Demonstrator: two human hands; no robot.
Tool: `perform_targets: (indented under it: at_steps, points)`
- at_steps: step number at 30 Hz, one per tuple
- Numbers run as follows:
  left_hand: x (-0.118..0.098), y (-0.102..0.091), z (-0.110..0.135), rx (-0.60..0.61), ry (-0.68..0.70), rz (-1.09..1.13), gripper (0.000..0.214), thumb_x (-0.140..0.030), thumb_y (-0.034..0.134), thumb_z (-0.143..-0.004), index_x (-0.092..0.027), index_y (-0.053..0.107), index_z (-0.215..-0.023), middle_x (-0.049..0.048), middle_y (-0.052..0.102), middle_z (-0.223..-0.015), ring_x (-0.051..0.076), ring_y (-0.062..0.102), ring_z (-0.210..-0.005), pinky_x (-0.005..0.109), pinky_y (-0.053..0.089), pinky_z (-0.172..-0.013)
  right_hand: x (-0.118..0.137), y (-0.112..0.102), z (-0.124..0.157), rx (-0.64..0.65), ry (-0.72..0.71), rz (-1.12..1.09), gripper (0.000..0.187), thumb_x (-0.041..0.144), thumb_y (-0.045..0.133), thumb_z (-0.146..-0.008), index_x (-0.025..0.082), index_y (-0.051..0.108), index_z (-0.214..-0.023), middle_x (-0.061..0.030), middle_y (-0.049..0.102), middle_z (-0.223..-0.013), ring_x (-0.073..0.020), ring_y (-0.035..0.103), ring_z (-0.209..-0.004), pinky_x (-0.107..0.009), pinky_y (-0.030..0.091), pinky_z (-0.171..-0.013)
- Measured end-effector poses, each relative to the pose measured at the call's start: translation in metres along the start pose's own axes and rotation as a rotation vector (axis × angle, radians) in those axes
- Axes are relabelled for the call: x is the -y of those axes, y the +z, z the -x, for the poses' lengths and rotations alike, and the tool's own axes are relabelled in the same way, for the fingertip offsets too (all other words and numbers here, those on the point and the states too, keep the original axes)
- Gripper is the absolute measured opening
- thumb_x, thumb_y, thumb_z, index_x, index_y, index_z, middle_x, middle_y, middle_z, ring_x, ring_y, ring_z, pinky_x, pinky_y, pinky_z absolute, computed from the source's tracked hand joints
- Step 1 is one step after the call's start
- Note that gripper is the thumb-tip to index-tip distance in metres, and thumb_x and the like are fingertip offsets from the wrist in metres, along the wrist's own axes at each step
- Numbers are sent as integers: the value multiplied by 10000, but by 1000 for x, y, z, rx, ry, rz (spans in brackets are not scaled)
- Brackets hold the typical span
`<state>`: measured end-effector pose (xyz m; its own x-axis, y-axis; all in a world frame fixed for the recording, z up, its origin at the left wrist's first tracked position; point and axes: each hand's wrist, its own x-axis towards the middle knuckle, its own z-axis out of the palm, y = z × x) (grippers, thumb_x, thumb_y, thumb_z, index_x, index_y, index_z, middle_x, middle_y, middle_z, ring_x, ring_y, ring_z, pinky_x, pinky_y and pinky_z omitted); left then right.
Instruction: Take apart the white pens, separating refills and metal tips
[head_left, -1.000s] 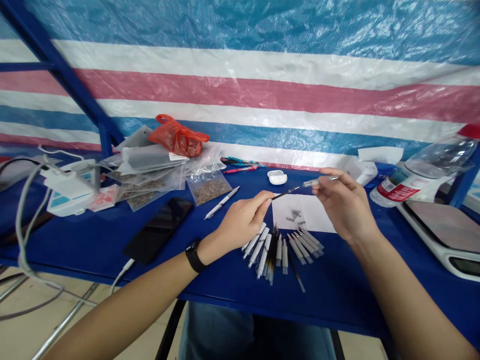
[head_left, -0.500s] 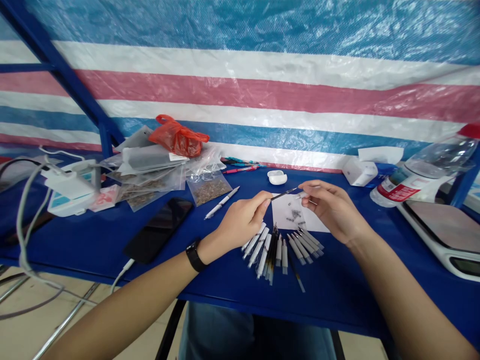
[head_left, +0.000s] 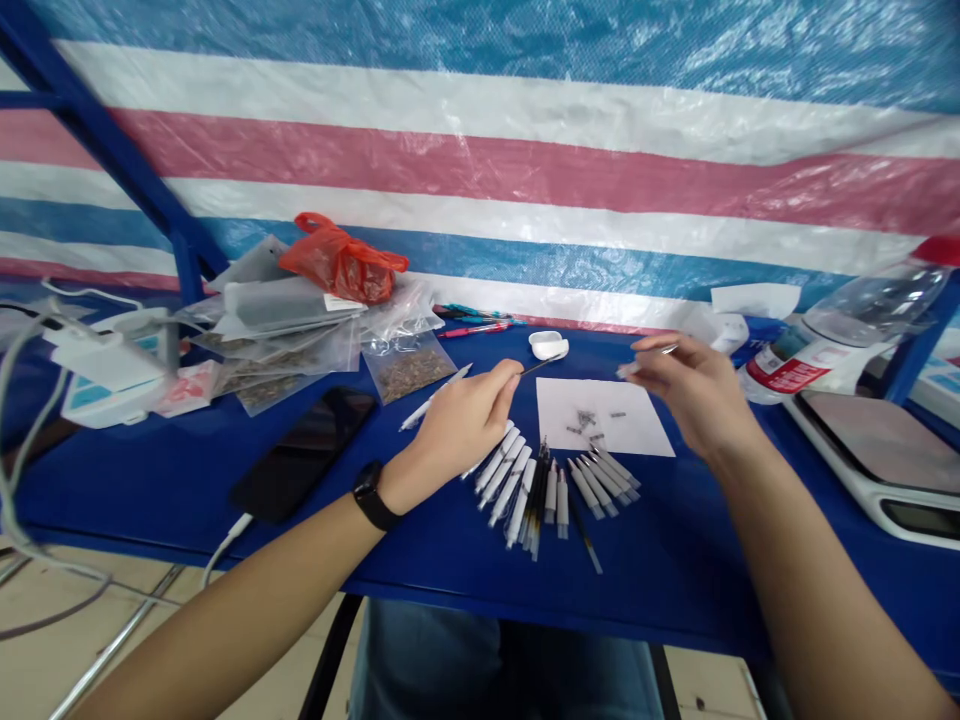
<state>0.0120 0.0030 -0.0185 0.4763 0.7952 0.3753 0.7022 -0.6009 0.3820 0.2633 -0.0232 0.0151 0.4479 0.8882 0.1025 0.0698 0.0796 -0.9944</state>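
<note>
Pinched in my left hand [head_left: 469,410] is a dark, thin pen refill [head_left: 545,362] that points up to the right. My right hand [head_left: 694,390], off to the right over the paper's edge, has its fingers closed on a pen's lower barrel [head_left: 626,369] with a metal tip; the fingers partly cover it. Between the hands lies a white sheet of paper [head_left: 645,430] with several small springs [head_left: 585,420] on it. Below it are fanned out several white upper pen barrels [head_left: 504,480], dark refills [head_left: 536,505] and grey lower barrels [head_left: 600,485].
A white pen [head_left: 433,398] and a black phone [head_left: 304,455] lie left, near bags of dried bits [head_left: 409,372] and a red plastic bag [head_left: 341,258]. An open white earphone case [head_left: 549,346] sits behind the paper. Right stand a bottle [head_left: 840,330] and a scale [head_left: 885,440].
My hands have moved apart, the right one rightward with the lower barrel. The refill's tip is now well away from the barrel, and more of the paper shows.
</note>
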Motion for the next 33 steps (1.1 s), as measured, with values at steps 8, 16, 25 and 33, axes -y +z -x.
perform_targets:
  at_steps: [8,16,25,33]
  points:
    - [3,-8,-3,0,18,-183,296,-276,336,-1057,-209,606,-1157,16,713,-795,198,666,-677,277,348,-573,-8,-18,-14,-68,10,150,192,302,817,-627,202,711,-752,32,597,-588,-149,622,-608,-309,554,-666]
    - [-4,1,2,59,189,-78,326,-303,314,-1076,-214,606,-1189,49,759,-987,201,730,-831,285,494,-689,-9,36,26,366,189,-169,468,555,955,-527,217,727,-755,14,679,-673,-138,658,-683,-260,541,-655]
    - [0,-7,-1,38,141,-256,348,-312,320,-1073,-234,636,-1197,46,750,-975,219,727,-797,294,461,-620,-4,19,12,181,73,-191,485,572,985,-444,223,715,-647,24,656,-623,-110,596,-637,-250,502,-648]
    - [20,-36,-10,285,-73,-422,252,-246,466,-1008,-224,696,-1106,66,763,-1102,271,729,-991,330,516,-729,17,-15,6,501,245,157,450,504,994,-440,184,744,-633,8,635,-587,-102,541,-558,-250,440,-553]
